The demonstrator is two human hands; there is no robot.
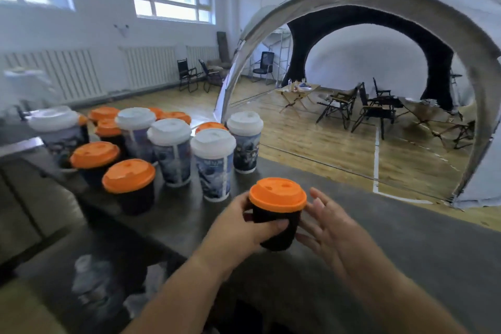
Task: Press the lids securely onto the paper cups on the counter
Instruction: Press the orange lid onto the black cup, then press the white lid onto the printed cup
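Observation:
A short black paper cup (276, 230) with an orange lid (278, 194) stands on the dark counter (406, 252) in front of me. My left hand (244, 228) grips the cup's body, thumb across its front. My right hand (328, 222) is just to the right of the cup with straight, spread fingers, beside its wall; contact is unclear. To the left stand several more black cups with orange lids (128, 175) and several taller printed cups with white lids (212, 144).
The counter's far edge runs diagonally behind the cups, with a wooden floor below it. A large arched tent (379, 8) with folding chairs stands beyond. Crumpled clear plastic (89, 282) lies on a lower surface at the bottom left.

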